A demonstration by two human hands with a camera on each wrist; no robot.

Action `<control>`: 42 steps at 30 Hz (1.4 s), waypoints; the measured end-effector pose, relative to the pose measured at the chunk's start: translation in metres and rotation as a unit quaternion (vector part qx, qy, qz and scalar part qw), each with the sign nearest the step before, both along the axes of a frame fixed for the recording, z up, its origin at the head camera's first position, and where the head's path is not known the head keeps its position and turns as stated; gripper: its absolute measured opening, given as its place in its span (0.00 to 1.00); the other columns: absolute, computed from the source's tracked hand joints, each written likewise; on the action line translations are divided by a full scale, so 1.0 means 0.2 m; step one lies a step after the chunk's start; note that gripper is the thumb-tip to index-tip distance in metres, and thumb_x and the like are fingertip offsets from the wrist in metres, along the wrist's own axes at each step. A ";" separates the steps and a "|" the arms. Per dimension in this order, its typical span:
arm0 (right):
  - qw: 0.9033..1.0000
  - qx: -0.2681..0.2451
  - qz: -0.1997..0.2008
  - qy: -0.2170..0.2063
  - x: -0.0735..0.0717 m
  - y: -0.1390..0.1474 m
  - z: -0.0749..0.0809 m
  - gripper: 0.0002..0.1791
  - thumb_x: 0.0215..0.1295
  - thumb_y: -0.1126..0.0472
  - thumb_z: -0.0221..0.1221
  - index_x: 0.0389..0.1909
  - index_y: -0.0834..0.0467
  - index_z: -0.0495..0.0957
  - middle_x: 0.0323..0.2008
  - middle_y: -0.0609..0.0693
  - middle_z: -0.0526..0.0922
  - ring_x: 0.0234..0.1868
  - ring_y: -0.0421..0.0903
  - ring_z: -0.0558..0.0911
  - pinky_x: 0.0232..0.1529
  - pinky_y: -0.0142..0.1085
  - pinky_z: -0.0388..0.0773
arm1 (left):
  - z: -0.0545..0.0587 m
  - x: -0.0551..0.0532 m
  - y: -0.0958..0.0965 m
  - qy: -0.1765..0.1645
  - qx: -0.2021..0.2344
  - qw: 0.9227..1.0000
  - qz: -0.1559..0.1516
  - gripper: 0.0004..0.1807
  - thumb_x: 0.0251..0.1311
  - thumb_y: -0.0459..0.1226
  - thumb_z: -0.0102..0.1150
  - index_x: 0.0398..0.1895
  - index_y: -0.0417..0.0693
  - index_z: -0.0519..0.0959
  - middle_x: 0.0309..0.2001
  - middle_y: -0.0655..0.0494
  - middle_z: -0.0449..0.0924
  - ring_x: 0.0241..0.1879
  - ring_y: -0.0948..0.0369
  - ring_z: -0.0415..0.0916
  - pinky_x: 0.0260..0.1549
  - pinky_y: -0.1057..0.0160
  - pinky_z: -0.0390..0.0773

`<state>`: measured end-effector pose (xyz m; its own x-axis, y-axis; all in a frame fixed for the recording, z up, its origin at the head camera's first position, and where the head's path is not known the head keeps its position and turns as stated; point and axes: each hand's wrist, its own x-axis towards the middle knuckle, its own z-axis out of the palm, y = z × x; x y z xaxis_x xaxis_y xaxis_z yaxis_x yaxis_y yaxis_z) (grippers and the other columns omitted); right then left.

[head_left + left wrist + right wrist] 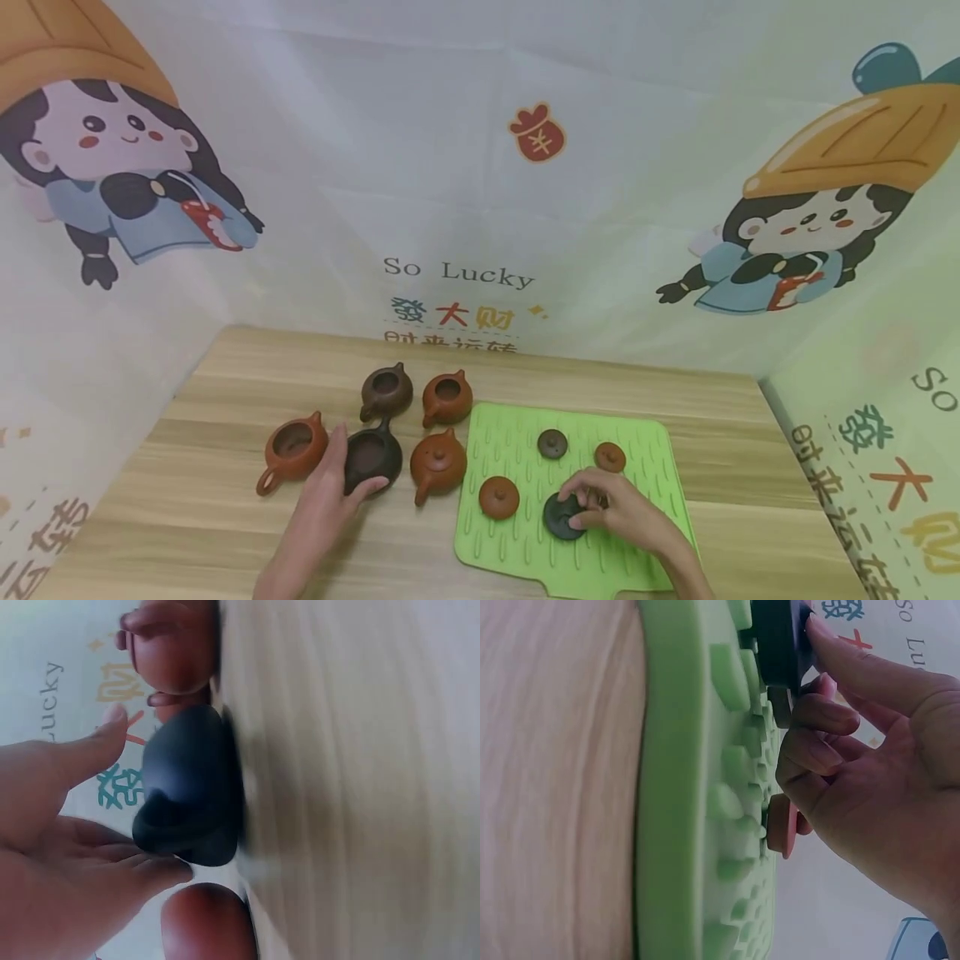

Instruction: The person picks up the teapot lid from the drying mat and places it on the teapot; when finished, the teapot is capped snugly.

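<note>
So we had our left hand [326, 492] spread around the black teapot [369, 462] on the wooden table [187, 483], fingers pretty straight, thumb well apart; couldn't tell how firmly it touched. Our right hand's [618, 508] fingers were curled, pinching the black lid [561, 520], which sat on or just over the green mat [521, 433], couldn't tell which.

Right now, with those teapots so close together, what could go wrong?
The black teapot has its spout very near the dark brown teapot, so if the left hand pushes it forward, they might bump and chip. The right hand pinches the black lid with finger and thumb, so it could slip and knock against the green mat.
</note>
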<state>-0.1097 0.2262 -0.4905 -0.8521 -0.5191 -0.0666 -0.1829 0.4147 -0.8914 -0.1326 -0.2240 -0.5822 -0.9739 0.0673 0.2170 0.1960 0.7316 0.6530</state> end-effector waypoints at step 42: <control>0.999 0.014 -0.011 0.028 -0.02 -0.05 0.03 0.06 0.66 0.67 0.74 0.37 0.62 0.86 0.31 0.43 0.71 0.35 0.34 0.70 0.38 0.30 0.70 | 0.00 0.02 -0.05 0.014 0.015 0.999 0.039 0.52 0.53 0.44 0.85 0.79 0.33 0.71 0.70 0.25 0.77 0.66 0.27 0.78 0.60 0.29 0.80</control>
<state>-0.1138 0.2160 -0.4851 -0.8663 -0.4985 -0.0325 -0.2224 0.4432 -0.8684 -0.1278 -0.2331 -0.5817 -0.9696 -0.0155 0.2441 0.1571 0.7257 0.6699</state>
